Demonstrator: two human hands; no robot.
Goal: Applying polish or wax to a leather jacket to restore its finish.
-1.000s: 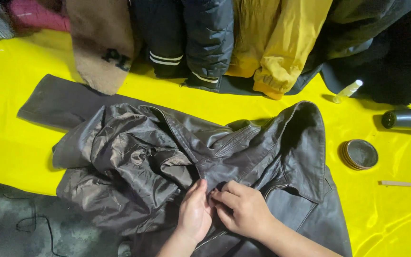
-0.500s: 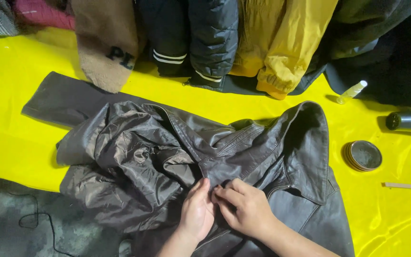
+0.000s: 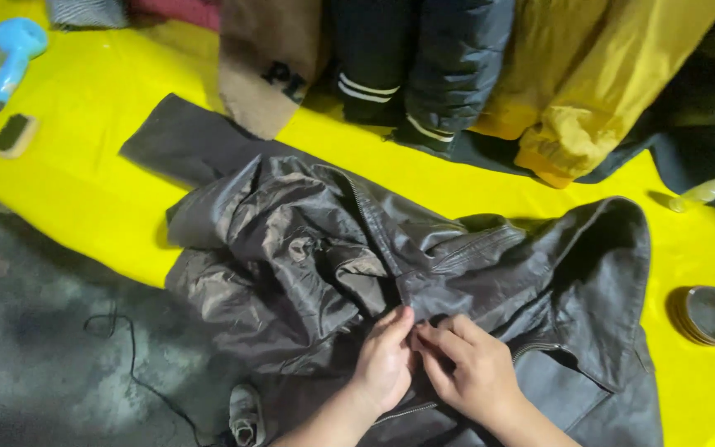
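At the far left corner of the yellow tabletop (image 3: 84,190), a light blue hair dryer (image 3: 6,54) is seen, with a small brush (image 3: 14,135) lying just beside it. A thin black cord (image 3: 130,356) is trailed over the grey floor (image 3: 35,364) along the near left edge. A dark brown leather jacket (image 3: 308,265) is spread across the middle of the tabletop, one sleeve stretched toward the far left, its lining crumpled and shiny.

The left hand (image 3: 384,364) is pressed on the jacket's front edge near the zip, fingers curled and pinching the leather. The right hand (image 3: 469,368) is set touching it, fingers likewise closed on the same seam.

Since a second ago, the hands are found at almost the same spot on the seam; only the view has been shifted, so that more of the left corner is shown. The work at that seam is judged to be continuing rather than finished.

Along the far edge, a tan garment (image 3: 271,62), a dark padded jacket (image 3: 424,66) and a yellow jacket (image 3: 597,83) are lined up. Toward the right edge, a small pale bottle (image 3: 705,192) and a round open tin (image 3: 712,314) are placed, well apart from the hands.
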